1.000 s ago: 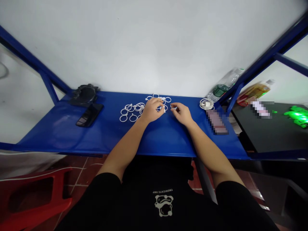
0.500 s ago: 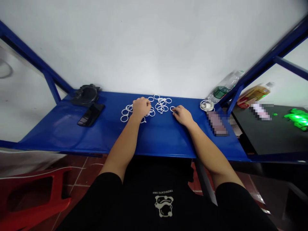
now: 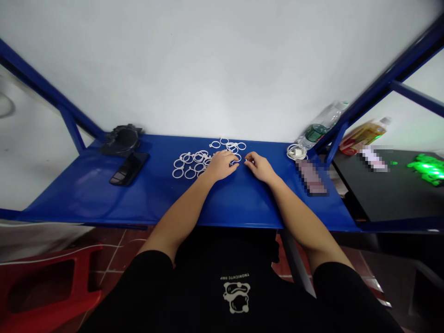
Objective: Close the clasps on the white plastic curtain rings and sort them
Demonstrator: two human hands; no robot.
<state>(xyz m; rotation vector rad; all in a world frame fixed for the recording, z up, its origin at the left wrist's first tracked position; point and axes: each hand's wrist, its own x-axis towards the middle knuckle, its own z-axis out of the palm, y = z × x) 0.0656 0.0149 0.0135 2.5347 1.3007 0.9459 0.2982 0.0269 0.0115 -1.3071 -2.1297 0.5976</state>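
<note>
Several white plastic rings with small end tabs lie in a loose group on the blue tabletop. My left hand is over the right part of the group, thumb and fingers pinched at the edge of a white ring. Just to its right, my right hand has its fingertips closed on a small white piece, which looks like part of another ring mostly hidden by the fingers. A small gap separates the two hands. More rings, such as one ring, spread left of my left wrist, and some lie behind it.
A black phone and a crumpled black item lie at the left. On the right are a coiled white cable, a pixelated flat object and a clear bottle. A wall closes off the back; blue frame bars slant up both sides.
My left hand has moved right, from over the left rings to beside my right hand. My right hand has stayed nearly in place, and the ring at its fingertips is now mostly hidden.
</note>
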